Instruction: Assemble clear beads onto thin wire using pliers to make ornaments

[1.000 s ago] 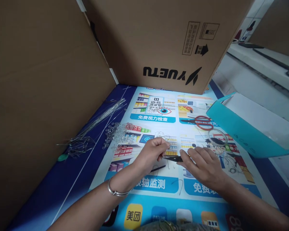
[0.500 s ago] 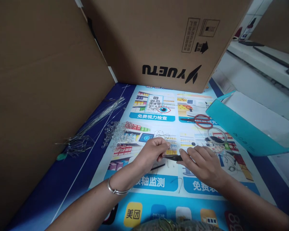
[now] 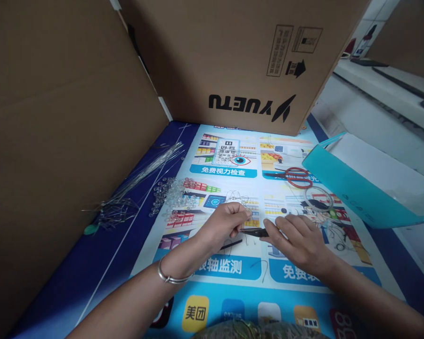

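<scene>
My right hand (image 3: 298, 240) is wrapped round a pair of dark, narrow-jawed pliers (image 3: 255, 232), their jaws pointing left. The tips of the jaws meet the fingers of my left hand (image 3: 229, 221). Thumb and fingers of that left hand are pinched together, and what lies between them is too small and hidden to make out. Just beyond the left hand are thin wire loops (image 3: 237, 195). Several short bits of bent wire (image 3: 264, 270) lie on the printed mat (image 3: 229, 292) below the pliers.
Clear beads (image 3: 173, 195) are heaped at left, beside a bundle of thin wires (image 3: 151, 165) and a tangle of bent wires (image 3: 115, 214). Red-handled scissors (image 3: 298, 178), a wire coil (image 3: 318, 199) and a teal box (image 3: 360, 188) lie at right. Cardboard walls (image 3: 233, 61) stand behind and left.
</scene>
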{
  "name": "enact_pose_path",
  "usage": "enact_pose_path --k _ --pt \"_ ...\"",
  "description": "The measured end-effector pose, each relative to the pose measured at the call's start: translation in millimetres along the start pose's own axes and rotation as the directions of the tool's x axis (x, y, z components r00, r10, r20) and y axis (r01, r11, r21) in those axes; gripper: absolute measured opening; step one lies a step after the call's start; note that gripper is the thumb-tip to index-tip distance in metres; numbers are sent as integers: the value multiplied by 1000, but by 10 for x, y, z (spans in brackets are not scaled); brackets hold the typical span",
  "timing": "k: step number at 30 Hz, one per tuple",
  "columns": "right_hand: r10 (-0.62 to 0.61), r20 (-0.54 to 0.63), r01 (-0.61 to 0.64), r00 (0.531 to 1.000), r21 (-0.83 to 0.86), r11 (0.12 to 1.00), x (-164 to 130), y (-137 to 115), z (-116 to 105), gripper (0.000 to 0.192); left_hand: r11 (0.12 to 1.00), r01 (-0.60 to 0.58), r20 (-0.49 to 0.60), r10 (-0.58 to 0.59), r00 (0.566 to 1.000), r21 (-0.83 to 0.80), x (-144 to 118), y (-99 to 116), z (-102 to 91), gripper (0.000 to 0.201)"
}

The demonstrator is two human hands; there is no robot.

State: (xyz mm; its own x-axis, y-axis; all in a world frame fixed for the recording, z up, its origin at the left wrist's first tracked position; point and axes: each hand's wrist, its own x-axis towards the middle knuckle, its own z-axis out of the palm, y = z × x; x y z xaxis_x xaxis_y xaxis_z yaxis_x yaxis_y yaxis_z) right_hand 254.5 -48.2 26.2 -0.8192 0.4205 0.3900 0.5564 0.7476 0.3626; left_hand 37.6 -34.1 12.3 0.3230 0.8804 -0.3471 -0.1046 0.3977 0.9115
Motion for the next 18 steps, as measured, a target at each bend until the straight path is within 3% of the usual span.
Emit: enact_pose_path --k 12,18 --pt "11 9 -12 1000 88 996 15 -9 3 30 999 -5 -13 6 1000 53 8 -22 -6 30" --pt "11 66 -17 998 101 995 20 -38 -9 30 986 -71 -11 73 997 148 -13 27 -16 29"
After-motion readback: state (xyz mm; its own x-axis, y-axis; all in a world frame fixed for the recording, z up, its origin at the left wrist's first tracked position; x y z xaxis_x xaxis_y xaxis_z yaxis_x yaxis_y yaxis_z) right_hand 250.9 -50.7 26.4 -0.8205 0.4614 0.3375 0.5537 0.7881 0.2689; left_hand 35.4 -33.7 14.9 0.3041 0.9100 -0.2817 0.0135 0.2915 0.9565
